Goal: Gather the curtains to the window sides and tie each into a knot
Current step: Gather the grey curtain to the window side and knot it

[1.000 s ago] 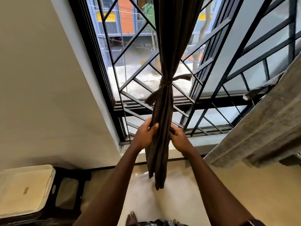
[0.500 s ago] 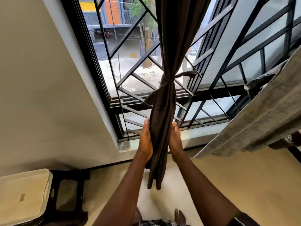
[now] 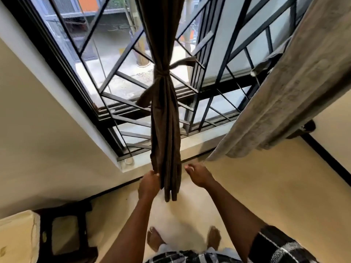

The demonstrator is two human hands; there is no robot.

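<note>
R hand (image 3: 198, 175) now off curtain (image 3: 165, 130), fingers loose. L hand (image 3: 150, 184) slid low, seems to pinch its edge (blurry). Tie (image 3: 161, 73) holds; this side prob done

- No word, number or brand can be read anywhere in this view.
- An oval yellowish sticker (image 3: 44, 236) sits on the frame of a dark stool (image 3: 83, 224), low and to the left of the dark curtain (image 3: 165, 130); its print is too small to make out.
- A small tan mark (image 3: 2, 250) shows on the cream cushion (image 3: 17, 234), farther left of the curtain at the picture's edge; it is blurred, and whether it is lettering cannot be told.
</note>
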